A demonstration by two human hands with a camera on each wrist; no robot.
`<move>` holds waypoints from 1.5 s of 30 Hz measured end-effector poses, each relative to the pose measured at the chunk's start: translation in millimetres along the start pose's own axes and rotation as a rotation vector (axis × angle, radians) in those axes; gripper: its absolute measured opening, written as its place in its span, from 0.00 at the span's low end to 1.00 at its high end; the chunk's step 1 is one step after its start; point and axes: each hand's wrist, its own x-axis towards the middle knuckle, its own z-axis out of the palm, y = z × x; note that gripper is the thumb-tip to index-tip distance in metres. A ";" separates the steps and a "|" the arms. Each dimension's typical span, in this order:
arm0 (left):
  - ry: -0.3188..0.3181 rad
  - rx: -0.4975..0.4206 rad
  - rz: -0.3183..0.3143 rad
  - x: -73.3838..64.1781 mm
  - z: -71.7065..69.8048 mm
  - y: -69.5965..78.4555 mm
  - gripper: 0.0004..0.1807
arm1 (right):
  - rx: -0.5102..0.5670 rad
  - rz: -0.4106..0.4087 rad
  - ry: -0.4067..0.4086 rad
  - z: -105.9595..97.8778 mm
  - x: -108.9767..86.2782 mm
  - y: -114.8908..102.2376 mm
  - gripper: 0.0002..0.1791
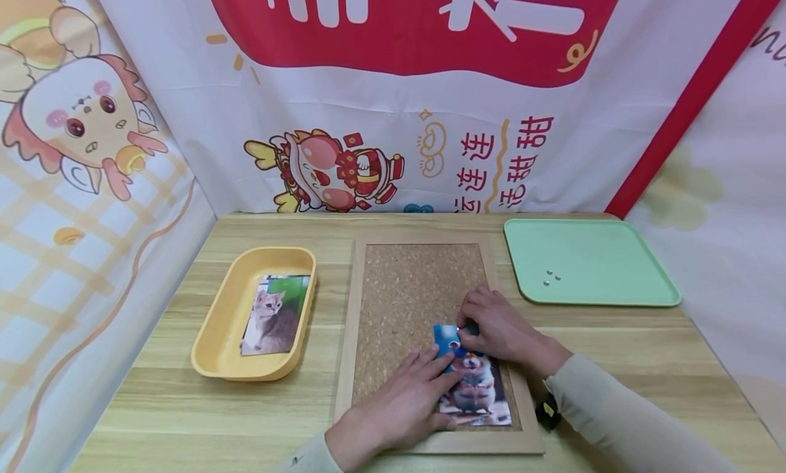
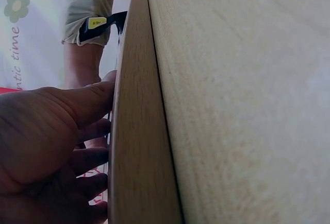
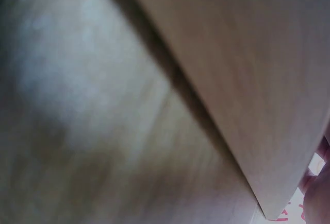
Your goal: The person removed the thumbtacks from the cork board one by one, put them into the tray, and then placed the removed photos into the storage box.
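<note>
A cork board (image 1: 417,282) in a pale wooden frame lies on the table. On its lower right part lies a photo of a hamster-like animal on blue (image 1: 475,398). My left hand (image 1: 408,398) rests flat over the photo's left side, fingers spread and pressing it to the cork; the left wrist view shows this hand (image 2: 46,136) beside the frame edge. At the photo's top edge my right hand (image 1: 497,323) has thumb and fingers curled together, pinching a tiny shiny thumbtack, mostly hidden. The right wrist view is blurred, with a bit of hand at its right edge.
A yellow basin (image 1: 211,353) at the left holds a cat photo (image 1: 273,319). On the right, a mint-green tray (image 1: 602,254) bears 3 small silvery thumbtacks (image 1: 549,273). A printed cloth (image 1: 368,97) hangs behind the table (image 1: 159,405).
</note>
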 end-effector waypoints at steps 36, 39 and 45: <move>0.000 -0.007 -0.004 1.1 0.6 0.8 0.37 | 0.024 0.032 0.019 1.9 -1.6 -0.4 0.08; -0.007 -0.016 -0.005 1.2 0.4 0.8 0.37 | 0.023 0.054 0.006 2.6 -0.3 -0.9 0.08; -0.007 -0.019 -0.003 1.0 0.1 0.6 0.37 | 0.039 0.067 0.007 4.3 0.9 -0.9 0.08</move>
